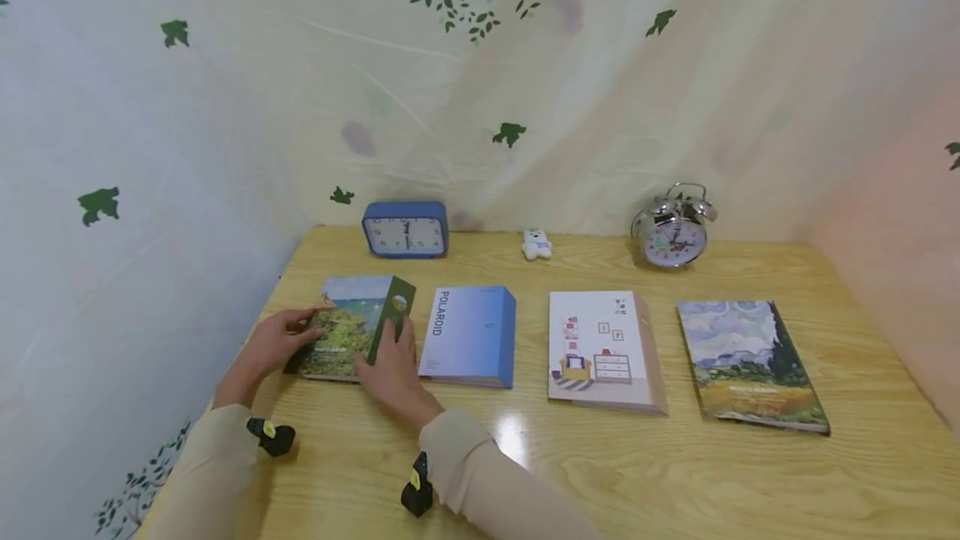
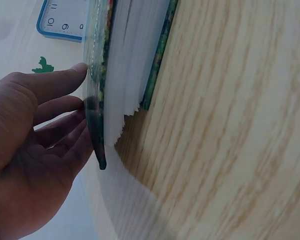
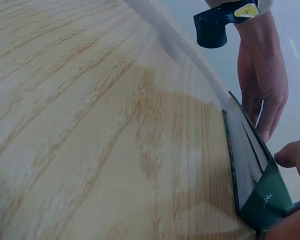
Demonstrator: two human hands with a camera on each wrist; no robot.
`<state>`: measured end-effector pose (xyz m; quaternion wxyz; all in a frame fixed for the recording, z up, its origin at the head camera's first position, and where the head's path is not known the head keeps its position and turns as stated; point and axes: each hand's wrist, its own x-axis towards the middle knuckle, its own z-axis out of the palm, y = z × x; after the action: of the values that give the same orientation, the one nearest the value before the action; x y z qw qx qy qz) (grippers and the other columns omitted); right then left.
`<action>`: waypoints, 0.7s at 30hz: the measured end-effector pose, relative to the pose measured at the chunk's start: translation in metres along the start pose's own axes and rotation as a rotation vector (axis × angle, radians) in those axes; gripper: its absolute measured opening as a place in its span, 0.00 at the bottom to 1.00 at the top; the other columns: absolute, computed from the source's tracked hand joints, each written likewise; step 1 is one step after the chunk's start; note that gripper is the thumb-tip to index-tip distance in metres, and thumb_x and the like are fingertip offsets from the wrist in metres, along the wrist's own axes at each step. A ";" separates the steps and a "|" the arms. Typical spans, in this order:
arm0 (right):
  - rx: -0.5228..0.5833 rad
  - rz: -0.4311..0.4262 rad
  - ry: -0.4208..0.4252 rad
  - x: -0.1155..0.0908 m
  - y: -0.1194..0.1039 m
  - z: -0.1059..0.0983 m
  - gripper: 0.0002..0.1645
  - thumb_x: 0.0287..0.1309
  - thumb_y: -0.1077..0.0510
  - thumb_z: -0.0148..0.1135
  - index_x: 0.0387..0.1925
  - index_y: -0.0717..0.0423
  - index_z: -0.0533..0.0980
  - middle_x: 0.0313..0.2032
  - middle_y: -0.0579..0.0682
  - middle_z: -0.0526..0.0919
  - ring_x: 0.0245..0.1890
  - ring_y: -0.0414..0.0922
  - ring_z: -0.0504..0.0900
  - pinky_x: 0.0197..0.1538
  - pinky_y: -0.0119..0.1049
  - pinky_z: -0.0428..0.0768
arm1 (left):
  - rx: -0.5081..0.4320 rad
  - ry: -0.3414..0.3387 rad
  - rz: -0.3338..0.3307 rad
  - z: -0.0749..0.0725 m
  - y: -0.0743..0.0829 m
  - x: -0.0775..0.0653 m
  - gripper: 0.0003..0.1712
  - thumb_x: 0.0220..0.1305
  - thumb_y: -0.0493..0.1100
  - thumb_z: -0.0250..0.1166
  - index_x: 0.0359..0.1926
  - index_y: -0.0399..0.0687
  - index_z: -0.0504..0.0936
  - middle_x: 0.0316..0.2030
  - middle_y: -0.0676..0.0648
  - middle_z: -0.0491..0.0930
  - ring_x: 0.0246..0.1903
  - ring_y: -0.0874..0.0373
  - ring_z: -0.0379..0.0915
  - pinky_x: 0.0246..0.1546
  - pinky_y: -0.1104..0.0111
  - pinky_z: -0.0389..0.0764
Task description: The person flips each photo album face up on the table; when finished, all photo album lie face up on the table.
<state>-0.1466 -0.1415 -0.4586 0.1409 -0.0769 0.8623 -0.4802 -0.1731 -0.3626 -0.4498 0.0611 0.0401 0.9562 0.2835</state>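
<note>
A photo album (image 1: 347,332) with a painted seaside-garden cover and dark green spine lies at the table's left. My left hand (image 1: 273,348) is at its left edge, thumb and fingertips touching the outside of the upper cover (image 2: 94,85). Under that cover show white pages (image 2: 132,55). At the spine, my right hand (image 1: 393,369) grips the album, with the thumb on the cover and fingers against the green spine (image 3: 267,197). Just right of this hand lies a blue album (image 1: 468,336) marked POLAROID.
Farther right lie a white album (image 1: 596,348) with a furniture drawing and a landscape-covered album (image 1: 750,365). Along the back stand a blue clock (image 1: 406,232), a small white bear figure (image 1: 536,245) and a silver twin-bell alarm clock (image 1: 675,236). A leaf-patterned curtain (image 1: 450,107) hangs behind the wooden table (image 1: 637,473).
</note>
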 end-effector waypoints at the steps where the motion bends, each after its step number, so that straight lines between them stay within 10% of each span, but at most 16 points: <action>1: 0.006 0.005 0.001 0.000 0.001 0.001 0.46 0.64 0.43 0.55 0.74 0.56 0.49 0.75 0.60 0.38 0.75 0.56 0.43 0.70 0.53 0.60 | 0.001 -0.005 0.001 0.000 0.000 -0.001 0.31 0.69 0.50 0.58 0.67 0.39 0.67 0.63 0.30 0.66 0.56 0.31 0.69 0.52 0.41 0.72; 21: 0.099 -0.045 -0.019 -0.006 -0.007 -0.016 0.44 0.65 0.38 0.50 0.75 0.43 0.45 0.76 0.54 0.38 0.74 0.56 0.47 0.69 0.56 0.61 | -0.059 -0.113 -0.079 0.000 0.027 -0.003 0.41 0.68 0.63 0.53 0.71 0.41 0.59 0.66 0.30 0.62 0.62 0.32 0.63 0.56 0.42 0.70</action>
<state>-0.1460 -0.1312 -0.4439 0.1418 -0.0940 0.8341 -0.5247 -0.1694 -0.3403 -0.4341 0.1273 0.0165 0.9433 0.3060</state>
